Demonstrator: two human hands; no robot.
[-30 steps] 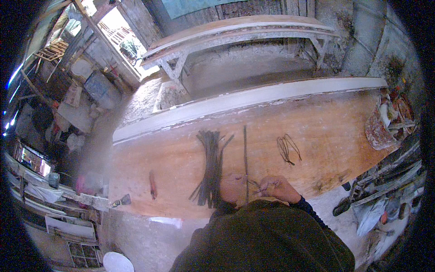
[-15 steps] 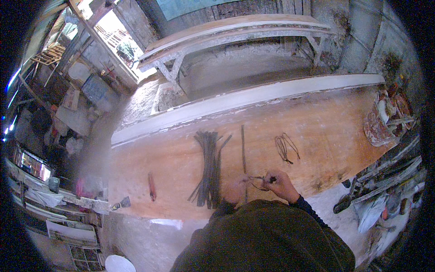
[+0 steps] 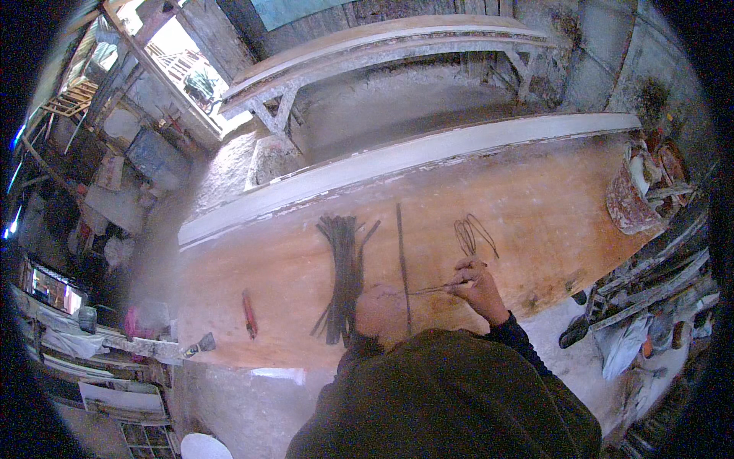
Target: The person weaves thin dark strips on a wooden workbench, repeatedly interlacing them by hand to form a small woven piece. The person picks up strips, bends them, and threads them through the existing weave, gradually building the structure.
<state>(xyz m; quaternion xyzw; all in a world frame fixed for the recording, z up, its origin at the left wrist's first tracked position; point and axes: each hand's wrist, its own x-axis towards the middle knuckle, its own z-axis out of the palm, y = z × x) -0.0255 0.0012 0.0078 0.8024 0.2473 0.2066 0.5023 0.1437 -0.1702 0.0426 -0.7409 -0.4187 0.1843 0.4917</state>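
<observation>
My left hand (image 3: 380, 307) is closed low over the table, between a bundle of dark flat strips (image 3: 345, 275) and a single dark strip (image 3: 401, 252). A thin dark cord (image 3: 428, 290) runs from its fingertips to my right hand (image 3: 478, 289), crossing the single strip. My right fingers pinch the cord's other end. Just beyond my right hand, a loosely looped length of similar dark cord (image 3: 468, 236) lies on the wooden tabletop (image 3: 550, 222). The left fingers are blurred, and my torso hides the near end of the single strip.
A red-handled tool (image 3: 249, 314) and a scraper-like tool (image 3: 200, 346) lie towards the left. A stained bucket (image 3: 631, 195) stands at the table's right end. Along the far edge runs a long white board (image 3: 413, 157); behind it is another long bench (image 3: 397, 42).
My right hand has moved right and slightly away from me, apart from the left. The cord now stretches between them. The whole view has shifted a little.
</observation>
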